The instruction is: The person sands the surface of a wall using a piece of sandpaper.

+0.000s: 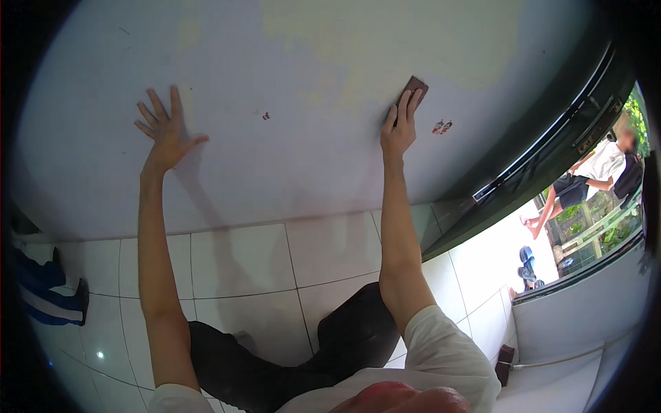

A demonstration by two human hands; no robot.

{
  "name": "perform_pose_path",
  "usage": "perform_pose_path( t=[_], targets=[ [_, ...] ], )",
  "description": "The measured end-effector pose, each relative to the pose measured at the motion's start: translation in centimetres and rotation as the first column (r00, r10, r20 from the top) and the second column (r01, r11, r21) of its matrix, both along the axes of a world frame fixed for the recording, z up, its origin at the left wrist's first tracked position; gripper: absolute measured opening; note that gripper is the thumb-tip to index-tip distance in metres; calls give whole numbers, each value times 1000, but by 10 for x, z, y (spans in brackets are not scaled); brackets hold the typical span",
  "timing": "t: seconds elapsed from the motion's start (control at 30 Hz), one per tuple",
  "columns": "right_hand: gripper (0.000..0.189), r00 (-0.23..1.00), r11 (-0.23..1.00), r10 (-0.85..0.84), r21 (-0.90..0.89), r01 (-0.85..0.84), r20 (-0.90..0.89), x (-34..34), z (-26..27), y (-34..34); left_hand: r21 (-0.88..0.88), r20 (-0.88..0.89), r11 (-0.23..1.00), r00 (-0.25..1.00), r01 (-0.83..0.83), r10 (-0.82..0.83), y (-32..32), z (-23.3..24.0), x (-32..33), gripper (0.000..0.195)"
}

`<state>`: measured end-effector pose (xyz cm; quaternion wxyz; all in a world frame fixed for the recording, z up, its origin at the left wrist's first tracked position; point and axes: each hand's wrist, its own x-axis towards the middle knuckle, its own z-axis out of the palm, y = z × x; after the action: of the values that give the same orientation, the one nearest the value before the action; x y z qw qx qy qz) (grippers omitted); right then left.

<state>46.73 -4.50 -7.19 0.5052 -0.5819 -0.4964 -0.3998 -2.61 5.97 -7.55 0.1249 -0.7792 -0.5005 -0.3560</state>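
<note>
A pale painted wall (320, 160) with faint yellowish patches fills the upper view. My left hand (168, 134) rests flat against it, fingers spread, holding nothing. To the right, my right hand (400, 126) grips a dark brown rectangular block (417, 85) and holds it against the wall; the fingers lie over it and hide part of it. Just right of that hand are small red and white figure stickers (442, 127). A tiny butterfly-like sticker (266, 116) sits on the wall between my hands.
White floor tiles (242, 258) meet the wall's base. A dark door (526, 160) stands at the right beside a bright doorway, where a person (601, 165) sits outside near blue footwear (526, 266). Another person's legs (51, 289) appear at far left. A brown block (504, 361) lies at lower right.
</note>
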Motion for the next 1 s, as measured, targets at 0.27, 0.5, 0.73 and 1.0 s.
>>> perform_pose_path(
  t=[0.27,0.5,0.73,1.0],
  targets=[
    [50,995,992,-64,116,55,71,2,-1,5,-25,-15,1000,1000,-17,16,-4,4,0,138],
    [51,998,994,-63,86,61,21,9,-35,4,-24,13,999,999,35,-34,1,-2,3,135],
    [51,999,991,13,132,-8,-31,4,-3,2,17,-1,999,1000,30,-30,2,-3,-3,136],
    [49,998,989,-24,150,15,59,10,-11,7,3,6,1000,1000,30,-30,3,-3,2,136]
  ],
)
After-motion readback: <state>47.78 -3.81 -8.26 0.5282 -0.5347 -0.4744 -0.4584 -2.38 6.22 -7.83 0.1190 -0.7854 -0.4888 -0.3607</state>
